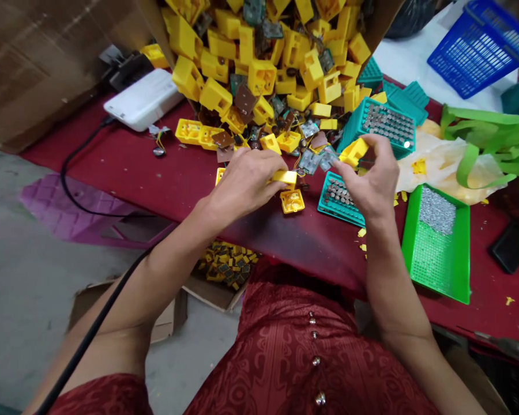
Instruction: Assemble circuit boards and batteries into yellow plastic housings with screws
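Fingertip pinch: the left hand (245, 183) grips a yellow plastic housing (284, 177) closed, the right hand (372, 176) a second yellow housing (353, 151), both steadied above the red tabletop (125, 167).

Two yellow plastic housings (283, 178), hand-held, tilted

Table (125, 167), red cloth cover: carrying yel. plastic casings (259, 80) spilling from tipped cardboard box (60, 63); wht power bank (143, 99) lying nr box; 2 teal trays (383, 124) w/ metal cylinders sitting mid-table; grn perforated tray (435, 248) holding grey bits; plastic bag (441, 167) lying alongside; blk phone (511, 246) lying far R.
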Available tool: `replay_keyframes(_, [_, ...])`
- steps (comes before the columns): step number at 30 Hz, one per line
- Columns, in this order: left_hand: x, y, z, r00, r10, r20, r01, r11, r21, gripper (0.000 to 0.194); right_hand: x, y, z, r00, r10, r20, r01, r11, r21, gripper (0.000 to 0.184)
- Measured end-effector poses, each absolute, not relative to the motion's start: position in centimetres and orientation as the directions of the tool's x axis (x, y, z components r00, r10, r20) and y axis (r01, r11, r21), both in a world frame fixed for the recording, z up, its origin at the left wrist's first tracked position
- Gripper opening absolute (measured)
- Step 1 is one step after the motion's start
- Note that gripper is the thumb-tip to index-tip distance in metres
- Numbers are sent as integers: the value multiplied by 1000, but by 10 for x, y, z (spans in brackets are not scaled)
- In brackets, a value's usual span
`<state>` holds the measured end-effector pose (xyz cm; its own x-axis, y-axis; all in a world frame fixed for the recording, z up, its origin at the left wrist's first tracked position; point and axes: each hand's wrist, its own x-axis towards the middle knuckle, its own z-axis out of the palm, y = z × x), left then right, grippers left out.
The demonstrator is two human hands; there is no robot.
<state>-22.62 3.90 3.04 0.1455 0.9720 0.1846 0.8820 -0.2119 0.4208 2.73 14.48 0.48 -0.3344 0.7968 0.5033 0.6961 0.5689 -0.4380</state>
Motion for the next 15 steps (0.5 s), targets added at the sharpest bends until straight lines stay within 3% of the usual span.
replay_keyframes(4, [-231,41,35,136,972,194,862,-213,460,24,40,107,11,-200,798,569,560,569,-602,63])
replay_keyframes(8, [-234,43,44,160,978,136,864,-206,459,26,43,65,6,33,840,541,313,506,-804,55])
replay_keyframes(12, [-235,42,54,381,899,216,767,-437,469,21,51,37,-4,220,891,397,121,379,-917,56])
replay_keyframes(15, [-238,44,60,458,829,321,654,-559,509,23,62,21,-12,214,937,275,124,253,-960,57])
